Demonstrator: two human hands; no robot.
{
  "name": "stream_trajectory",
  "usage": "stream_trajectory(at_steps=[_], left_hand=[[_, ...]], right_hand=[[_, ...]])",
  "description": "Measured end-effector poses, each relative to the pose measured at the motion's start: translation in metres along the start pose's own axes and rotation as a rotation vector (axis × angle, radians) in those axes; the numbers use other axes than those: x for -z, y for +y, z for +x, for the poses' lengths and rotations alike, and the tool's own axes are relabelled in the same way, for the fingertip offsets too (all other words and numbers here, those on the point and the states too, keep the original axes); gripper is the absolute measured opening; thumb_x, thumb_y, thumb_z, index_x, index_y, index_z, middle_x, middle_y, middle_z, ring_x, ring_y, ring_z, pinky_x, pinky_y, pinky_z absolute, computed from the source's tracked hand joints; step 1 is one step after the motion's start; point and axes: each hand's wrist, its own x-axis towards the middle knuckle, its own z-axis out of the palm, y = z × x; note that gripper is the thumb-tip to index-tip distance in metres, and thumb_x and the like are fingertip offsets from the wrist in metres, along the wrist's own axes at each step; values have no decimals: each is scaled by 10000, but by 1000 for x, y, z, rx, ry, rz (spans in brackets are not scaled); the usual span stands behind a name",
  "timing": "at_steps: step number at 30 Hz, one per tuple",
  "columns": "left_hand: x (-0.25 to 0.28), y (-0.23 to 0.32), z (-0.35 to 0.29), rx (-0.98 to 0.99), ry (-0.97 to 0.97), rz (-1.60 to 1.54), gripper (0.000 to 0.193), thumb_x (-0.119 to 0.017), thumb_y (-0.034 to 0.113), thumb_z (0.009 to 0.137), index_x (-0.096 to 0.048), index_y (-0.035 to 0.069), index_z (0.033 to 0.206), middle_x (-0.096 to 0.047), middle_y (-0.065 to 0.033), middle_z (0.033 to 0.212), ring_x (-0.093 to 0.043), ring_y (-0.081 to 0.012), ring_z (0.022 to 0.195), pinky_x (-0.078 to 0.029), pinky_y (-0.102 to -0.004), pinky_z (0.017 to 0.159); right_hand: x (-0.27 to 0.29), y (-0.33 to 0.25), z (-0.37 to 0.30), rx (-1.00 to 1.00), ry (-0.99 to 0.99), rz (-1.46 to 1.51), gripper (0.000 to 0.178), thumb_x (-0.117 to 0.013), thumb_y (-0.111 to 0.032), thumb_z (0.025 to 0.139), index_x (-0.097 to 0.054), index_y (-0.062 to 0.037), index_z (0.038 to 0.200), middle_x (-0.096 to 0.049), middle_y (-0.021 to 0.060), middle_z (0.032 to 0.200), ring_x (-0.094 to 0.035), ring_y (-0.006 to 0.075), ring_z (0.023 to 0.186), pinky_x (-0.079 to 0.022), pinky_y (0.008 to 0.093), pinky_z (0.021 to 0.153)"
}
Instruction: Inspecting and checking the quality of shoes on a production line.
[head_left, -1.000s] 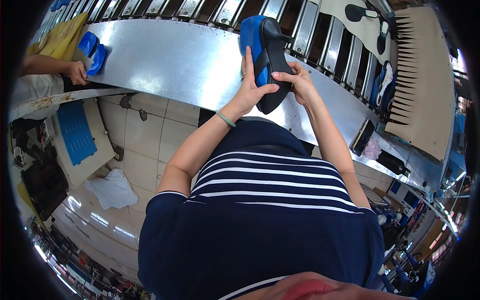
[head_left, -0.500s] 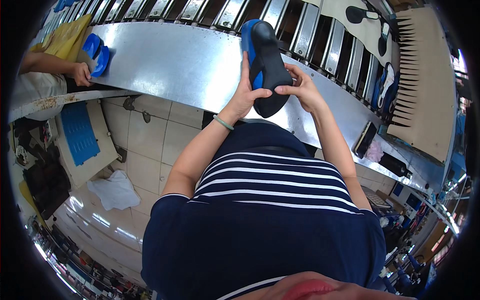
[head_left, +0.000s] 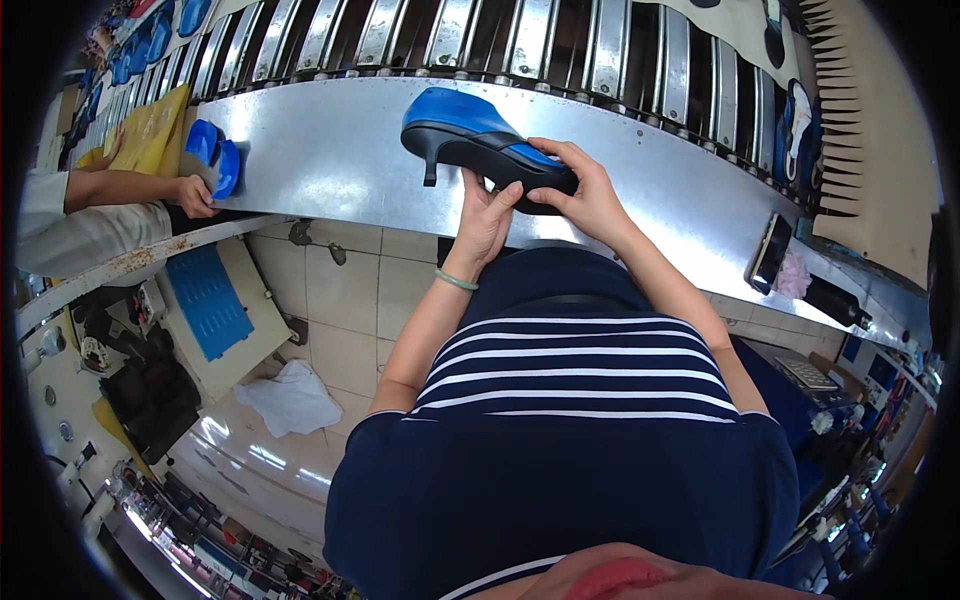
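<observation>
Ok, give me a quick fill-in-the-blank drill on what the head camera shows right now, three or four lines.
1. Both hands hold a blue high-heeled ____ with a black sole.
2. The left hand and right hand hold it over a shiny ____ counter.
3. Its thin black heel points ____.
4. On the left wrist sits a thin green ____.

Missing words: shoe; metal; down; band.

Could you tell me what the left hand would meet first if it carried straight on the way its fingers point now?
The left hand points up and away, its fingers already on the blue high-heeled shoe. Beyond that lie the metal table and probably the roller conveyor, though depth is unclear.
</observation>
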Motion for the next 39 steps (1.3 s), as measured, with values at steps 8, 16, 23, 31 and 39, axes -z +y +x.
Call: stream_trajectory(at_steps=[8, 16, 23, 31, 39], left_hand=[[-18, 5, 9, 8, 79, 41, 704, -693, 73, 892, -254, 134, 1440, -432, -67, 1320, -463, -201, 1241, -381, -382, 1075], [-29, 6, 13, -13, 137, 109, 754, -725, 99, 872, -226, 83, 1438, -437, -105, 1299, -483, -196, 1201, -403, -349, 1046], [-30, 5, 16, -10, 166, 166, 777, -743, 135, 857, -226, 55, 1431, -439, -129, 1295, -484, -203, 1193, -407, -340, 1034], [-36, 8, 15, -13, 169, 183, 703, -709, 135, 884, -238, 55, 1401, -469, -129, 1267, -509, -198, 1170, -426, -345, 1025], [-35, 6, 17, -4, 184, 169, 800, -743, 132, 847, -200, 63, 1430, -456, -141, 1276, -509, -203, 1164, -438, -340, 1012]], right_hand=[[8, 12, 3, -183, -33, 342, 497, -757, -228, 842, -601, -103, 1297, -622, 91, 1154, -598, 187, 1022, -480, 294, 882], [18, -1, 12, -382, -81, 496, 458, -676, -279, 920, -568, -115, 1334, -620, 59, 1106, -576, 141, 984, -460, 273, 872], [23, 0, 18, -429, -113, 526, 419, -661, -215, 921, -578, -108, 1317, -617, 47, 1072, -581, 133, 964, -455, 259, 861], [21, 3, 17, -373, -133, 463, 405, -605, -249, 961, -551, -102, 1335, -601, 39, 1071, -575, 127, 1007, -454, 270, 893], [17, 7, 15, -287, -126, 384, 366, -550, -226, 993, -535, -87, 1332, -588, 42, 1054, -565, 105, 955, -473, 246, 836]])
